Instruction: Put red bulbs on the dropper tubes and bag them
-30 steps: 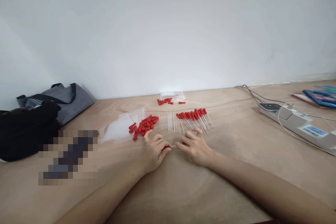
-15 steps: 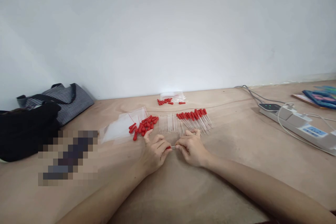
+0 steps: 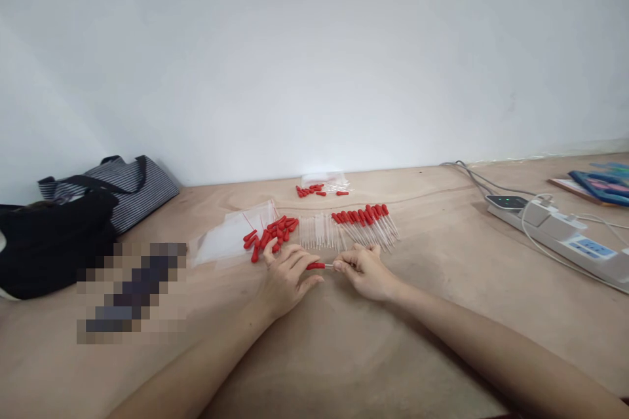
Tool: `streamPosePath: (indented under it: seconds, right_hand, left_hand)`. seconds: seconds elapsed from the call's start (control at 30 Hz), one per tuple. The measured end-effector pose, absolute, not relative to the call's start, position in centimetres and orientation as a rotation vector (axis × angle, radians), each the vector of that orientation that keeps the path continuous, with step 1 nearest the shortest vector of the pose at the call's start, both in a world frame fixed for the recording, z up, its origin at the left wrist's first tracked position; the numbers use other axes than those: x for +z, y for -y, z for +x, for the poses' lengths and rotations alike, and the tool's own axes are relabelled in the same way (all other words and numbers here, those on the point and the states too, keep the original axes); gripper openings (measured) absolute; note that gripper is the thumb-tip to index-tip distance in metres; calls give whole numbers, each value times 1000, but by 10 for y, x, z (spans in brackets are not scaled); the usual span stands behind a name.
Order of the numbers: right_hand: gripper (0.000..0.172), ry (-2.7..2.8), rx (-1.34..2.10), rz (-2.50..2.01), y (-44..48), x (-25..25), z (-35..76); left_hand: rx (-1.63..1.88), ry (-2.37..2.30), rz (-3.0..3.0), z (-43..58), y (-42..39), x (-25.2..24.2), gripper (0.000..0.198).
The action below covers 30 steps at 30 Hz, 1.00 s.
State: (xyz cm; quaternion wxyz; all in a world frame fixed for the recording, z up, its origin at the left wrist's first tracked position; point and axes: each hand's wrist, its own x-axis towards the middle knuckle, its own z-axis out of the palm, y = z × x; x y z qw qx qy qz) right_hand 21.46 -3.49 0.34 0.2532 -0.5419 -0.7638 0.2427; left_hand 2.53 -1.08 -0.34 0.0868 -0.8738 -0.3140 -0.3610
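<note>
My right hand (image 3: 368,272) pinches the glass tube of a dropper (image 3: 317,266). The dropper lies level, its red rubber bulb pointing left. My left hand (image 3: 289,272) is beside the bulb with thumb and fingers apart; the fingertips reach over the bulb's left end, and whether they touch it I cannot tell. Beyond the left hand is a pile of loose red rubber bulbs (image 3: 280,229). A row of bare glass tubes (image 3: 317,230) lies ahead of the hands. To its right, several droppers with red bulbs (image 3: 368,219) lie side by side.
Clear plastic bags (image 3: 221,239) lie left of the bulbs. Near the wall sit more red bulbs (image 3: 307,191) and a small bag (image 3: 324,179). A striped bag (image 3: 147,186) and black bag (image 3: 59,242) stand left. A power strip (image 3: 565,229) with cables is right.
My left thumb has come away from the red bulb, and more of the bulb now shows. My right hand, still pinching the tube, has shifted slightly right and away from me.
</note>
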Motion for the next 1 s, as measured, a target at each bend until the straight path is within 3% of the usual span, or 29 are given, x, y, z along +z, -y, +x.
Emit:
streamPosePath:
  seconds: [0.27,0.47,0.8,1.0]
  right_hand:
    - [27,2134,552,-1425,36,1,219]
    - [15,2152,416,-1256,39,-4,219]
    - [24,2166,552,-1303,36,1,216]
    - [19,2371,243,-1244,38,7,222]
  left_hand:
    - [-1123,946,-2600,27,11,-5,15]
    - [-1096,900,-2607,28,12,-7,15]
    - [-1151,961,-2662,28,17,-3,17]
    - [-1051,984,-2671,25,10,-2,16]
